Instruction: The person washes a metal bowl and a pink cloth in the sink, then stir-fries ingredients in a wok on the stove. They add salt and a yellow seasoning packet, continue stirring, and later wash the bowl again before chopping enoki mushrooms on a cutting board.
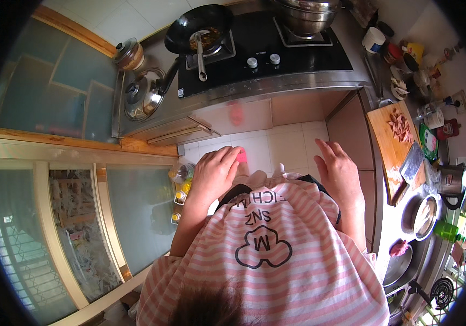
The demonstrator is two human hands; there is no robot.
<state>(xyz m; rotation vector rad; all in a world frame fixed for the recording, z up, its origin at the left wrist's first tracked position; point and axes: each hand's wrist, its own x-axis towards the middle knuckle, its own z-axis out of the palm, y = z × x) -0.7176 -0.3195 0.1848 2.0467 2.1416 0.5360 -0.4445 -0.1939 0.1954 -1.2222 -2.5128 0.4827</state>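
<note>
My left hand [216, 173] is raised before my body, its fingers loosely together, with nothing seen in it. To the right, my right hand [337, 169] hangs in the air with thumb and fingers apart and holds nothing. Neither hand touches the counter. Beyond them a black wok [180, 24] rests on the left burner of the black gas hob [298, 60], with a metal ladle [200, 61] and some browned food in it. A stainless steel pot [308, 20] stands on the right burner. On the right counter, cut meat [400, 127] and a cleaver [412, 162] lie on a wooden cutting board [385, 142].
A steel pan lid [145, 102] and a lidded pot [130, 56] are left of the hob. Bottles and jars line the right wall. A metal bowl [424, 218] sits near the sink [404, 269]. Oil bottles [183, 192] stand low on the left, beside glass doors [143, 216].
</note>
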